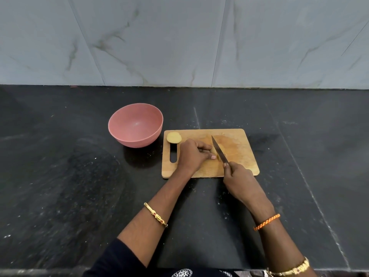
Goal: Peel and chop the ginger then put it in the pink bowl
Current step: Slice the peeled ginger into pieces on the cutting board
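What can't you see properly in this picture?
Head view only:
- ginger piece being cut: mostly hidden by the left hand and knife.
- Knife handle: wrapped inside the right hand.
- Cutting board slot: partly covered by the left hand.

Left hand [192,154] and knife [219,149] blade hide most of the ginger piece [214,151]
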